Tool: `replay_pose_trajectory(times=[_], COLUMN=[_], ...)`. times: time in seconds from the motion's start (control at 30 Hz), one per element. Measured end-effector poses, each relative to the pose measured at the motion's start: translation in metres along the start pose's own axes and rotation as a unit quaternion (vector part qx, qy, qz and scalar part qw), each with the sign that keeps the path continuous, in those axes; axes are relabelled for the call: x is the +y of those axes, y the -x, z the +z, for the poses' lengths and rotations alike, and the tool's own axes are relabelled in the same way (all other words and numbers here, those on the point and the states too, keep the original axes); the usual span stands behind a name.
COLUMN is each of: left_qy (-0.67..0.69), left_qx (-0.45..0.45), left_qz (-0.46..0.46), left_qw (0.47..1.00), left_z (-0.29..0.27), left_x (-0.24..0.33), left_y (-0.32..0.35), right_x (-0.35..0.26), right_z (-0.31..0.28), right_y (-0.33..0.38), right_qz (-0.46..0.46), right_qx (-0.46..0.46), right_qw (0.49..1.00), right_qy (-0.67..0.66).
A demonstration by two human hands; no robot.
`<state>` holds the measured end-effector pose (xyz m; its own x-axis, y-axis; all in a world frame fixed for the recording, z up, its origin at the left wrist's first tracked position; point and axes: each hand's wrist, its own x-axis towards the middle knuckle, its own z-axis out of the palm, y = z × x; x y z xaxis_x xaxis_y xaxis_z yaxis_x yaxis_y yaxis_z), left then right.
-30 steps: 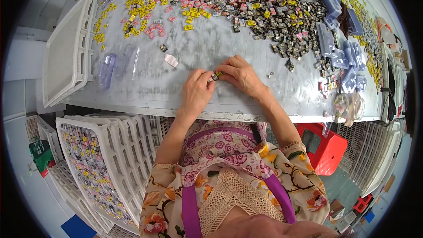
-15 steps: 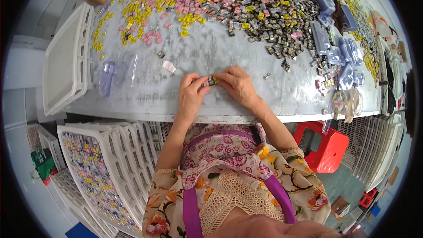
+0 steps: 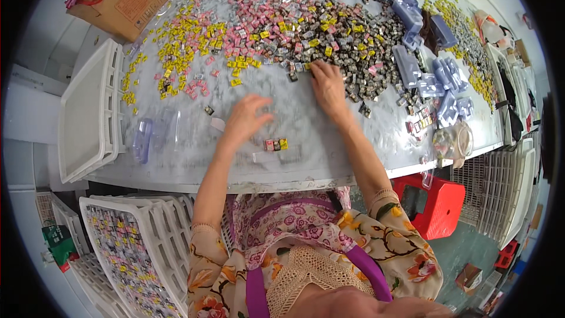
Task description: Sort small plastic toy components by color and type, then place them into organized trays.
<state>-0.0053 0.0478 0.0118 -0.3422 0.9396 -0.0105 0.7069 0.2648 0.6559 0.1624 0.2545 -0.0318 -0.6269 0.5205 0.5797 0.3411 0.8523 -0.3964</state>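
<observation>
My right hand (image 3: 329, 89) reaches to the near edge of a heap of small dark packs (image 3: 353, 53). Its fingers are bent together over the packs, and the tips are hidden. Over the bare tabletop to the left hovers my left hand (image 3: 242, 119), somewhat blurred, thumb and fingers apart with nothing seen between them. In front of me lies a short row of small packs (image 3: 275, 145), dark and red with a yellow one at the right end. A clear plastic piece (image 3: 273, 156) rests just below it. Beside my left hand is a pale paper scrap (image 3: 218, 123).
Yellow packs (image 3: 179, 53) and pink packs (image 3: 253, 23) spread across the far table. Clear plastic trays (image 3: 406, 65) pile up at the right. A white crate (image 3: 91, 115) stands at the left, a cardboard box (image 3: 132, 0) behind it. A red stool (image 3: 438, 206) sits below the right edge.
My hands have parted from the small packs they held together, which now lie on the table. My right hand has moved away to the heap; my left has lifted leftward. The view has tilted up.
</observation>
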Motion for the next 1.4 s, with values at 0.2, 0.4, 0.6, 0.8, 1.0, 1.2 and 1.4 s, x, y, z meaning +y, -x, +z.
replay_pose_trajectory(times=[0.2,0.4,0.6,0.8,1.0,1.2,1.4], left_qy=[-0.101,-0.11,0.01,-0.041,-0.101,-0.015,0.034], left_qx=[0.257,0.232,0.13,0.194,0.239,0.152,0.119], left_qz=[0.003,-0.002,-0.026,-0.049,0.005,-0.053,-0.072], left_qw=[0.961,0.967,0.991,0.979,0.966,0.987,0.99], left_z=[-0.014,-0.006,-0.016,-0.034,-0.029,-0.026,-0.017], left_x=[-0.074,-0.077,-0.053,-0.075,-0.087,-0.065,-0.05], left_y=[-0.066,-0.076,-0.056,-0.064,-0.08,-0.056,-0.017], right_x=[-0.031,-0.048,-0.044,-0.047,-0.044,-0.037,-0.038], right_z=[0.033,0.03,0.024,0.018,0.024,0.022,-0.006], right_y=[0.006,0.004,0.006,0.007,0.008,0.007,0.005], right_qz=[-0.042,-0.065,-0.045,0.064,0.126,0.149,0.033], right_qx=[-0.009,-0.038,-0.064,-0.064,0.038,0.021,-0.183], right_qw=[0.998,0.989,0.971,0.951,0.935,0.933,0.95], right_qy=[-0.045,-0.128,-0.228,-0.297,-0.329,-0.326,-0.251])
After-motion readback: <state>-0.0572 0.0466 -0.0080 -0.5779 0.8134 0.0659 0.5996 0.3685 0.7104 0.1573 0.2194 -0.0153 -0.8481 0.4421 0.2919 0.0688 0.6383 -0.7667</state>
